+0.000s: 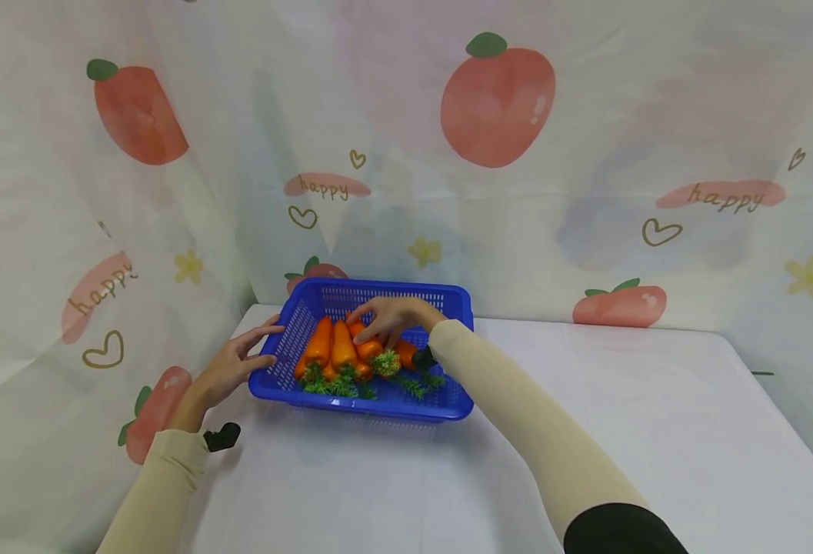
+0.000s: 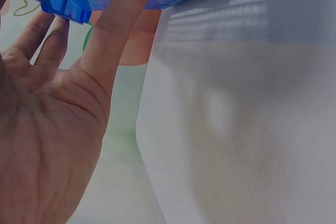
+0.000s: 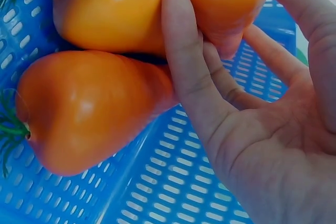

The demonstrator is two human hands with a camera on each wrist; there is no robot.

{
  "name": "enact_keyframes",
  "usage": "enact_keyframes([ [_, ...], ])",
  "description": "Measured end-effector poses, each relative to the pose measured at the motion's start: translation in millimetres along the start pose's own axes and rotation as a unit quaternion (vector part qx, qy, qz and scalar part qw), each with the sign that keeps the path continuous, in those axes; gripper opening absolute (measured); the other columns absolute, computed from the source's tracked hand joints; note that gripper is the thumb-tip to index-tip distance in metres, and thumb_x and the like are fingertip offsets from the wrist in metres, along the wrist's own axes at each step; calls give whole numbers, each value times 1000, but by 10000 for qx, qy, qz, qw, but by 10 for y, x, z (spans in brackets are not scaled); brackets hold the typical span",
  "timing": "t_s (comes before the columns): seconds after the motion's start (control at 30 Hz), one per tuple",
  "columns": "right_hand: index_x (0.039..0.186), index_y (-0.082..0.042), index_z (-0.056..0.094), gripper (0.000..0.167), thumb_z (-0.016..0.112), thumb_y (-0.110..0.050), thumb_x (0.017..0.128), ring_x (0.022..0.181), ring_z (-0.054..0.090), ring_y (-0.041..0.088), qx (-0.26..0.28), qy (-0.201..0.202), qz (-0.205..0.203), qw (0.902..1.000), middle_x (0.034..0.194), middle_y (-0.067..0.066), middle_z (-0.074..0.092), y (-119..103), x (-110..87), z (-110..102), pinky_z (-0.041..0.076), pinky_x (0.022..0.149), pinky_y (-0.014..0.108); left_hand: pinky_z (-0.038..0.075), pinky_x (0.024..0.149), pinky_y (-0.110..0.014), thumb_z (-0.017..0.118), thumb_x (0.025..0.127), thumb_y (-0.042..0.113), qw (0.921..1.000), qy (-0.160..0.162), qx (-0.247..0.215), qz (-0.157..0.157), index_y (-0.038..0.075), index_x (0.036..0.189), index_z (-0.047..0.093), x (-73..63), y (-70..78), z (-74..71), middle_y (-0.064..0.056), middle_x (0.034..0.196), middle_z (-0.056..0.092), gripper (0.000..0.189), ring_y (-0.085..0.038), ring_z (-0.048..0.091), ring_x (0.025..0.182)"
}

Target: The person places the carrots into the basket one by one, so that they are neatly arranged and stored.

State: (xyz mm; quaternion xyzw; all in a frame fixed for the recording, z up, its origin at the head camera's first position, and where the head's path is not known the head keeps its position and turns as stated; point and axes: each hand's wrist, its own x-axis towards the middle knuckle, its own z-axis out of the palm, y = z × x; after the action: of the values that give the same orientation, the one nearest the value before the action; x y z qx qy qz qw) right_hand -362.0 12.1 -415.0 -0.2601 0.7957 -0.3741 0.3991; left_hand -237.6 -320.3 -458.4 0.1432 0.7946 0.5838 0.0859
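A blue slotted basket stands on the table with several orange carrots inside, their feathery green tops toward the near side. My right hand reaches down into it. Thumb and fingers lie on opposite sides of one carrot, whose tapered tip points down between them. Two more carrots lie beside these fingers, a rounded carrot and a longer carrot. At the basket's left end, my left hand touches the rim from outside with extended fingers and thumb; nothing is in its palm.
White cloth covers the table, which extends to the right of the basket. Behind and to the left hangs a printed curtain with fruit, hearts and lettering. The basket stands close to that rear curtain.
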Motion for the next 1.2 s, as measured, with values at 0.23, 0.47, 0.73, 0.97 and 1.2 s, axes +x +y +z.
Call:
enact_keyframes([
  [0.23, 154, -19, 49, 61, 72, -30, 98, 87, 66, 24, -132, 47, -12, 9999, 152, 12, 44, 0, -19, 25, 62, 80, 41, 58, 93, -46, 65, 100, 14, 10000, 6, -60, -6, 8, 153, 45, 1, -3, 3, -1, 173, 14, 57, -50, 20, 151],
  [0.47, 156, -19, 45, 64, 70, -35, 99, 88, 62, 24, -418, 116, -64, 9990, 141, 16, 48, -24, -91, 48, 62, 81, 41, 56, 95, -50, 64, 101, 14, 9999, -22, 147, 4, 7, 153, 45, -5, 59, 7, -3, 173, 15, 56, -51, 18, 151],
  [0.73, 161, -22, 33, 75, 69, -41, 98, 119, 61, 32, -1238, 327, -146, 9917, 161, 16, 32, -144, -249, 55, 62, 82, 44, 57, 91, -57, 62, 104, 22, 9963, -113, 782, -342, 10, 158, 38, -4, 342, -45, -18, 168, 24, 61, -54, 40, 140],
  [0.97, 164, -25, 24, 84, 69, -47, 96, 132, 50, 35, -1735, 705, -688, 9799, 158, 23, 37, -328, -472, 13, 62, 74, 42, 60, 87, -48, 60, 105, 31, 9888, -88, 1470, -246, 11, 162, 28, 77, 751, -163, -25, 164, 27, 68, -52, 50, 133],
  [1.2, 165, -26, 23, 86, 68, -49, 96, 129, 55, 38, -2271, 1169, -1339, 9575, 162, 17, 35, -448, -677, -38, 54, 96, 48, 58, 91, -53, 58, 106, 33, 9866, -84, 1628, 2, 17, 164, 24, 156, 1039, -151, -19, 168, 24, 69, -50, 50, 133],
])
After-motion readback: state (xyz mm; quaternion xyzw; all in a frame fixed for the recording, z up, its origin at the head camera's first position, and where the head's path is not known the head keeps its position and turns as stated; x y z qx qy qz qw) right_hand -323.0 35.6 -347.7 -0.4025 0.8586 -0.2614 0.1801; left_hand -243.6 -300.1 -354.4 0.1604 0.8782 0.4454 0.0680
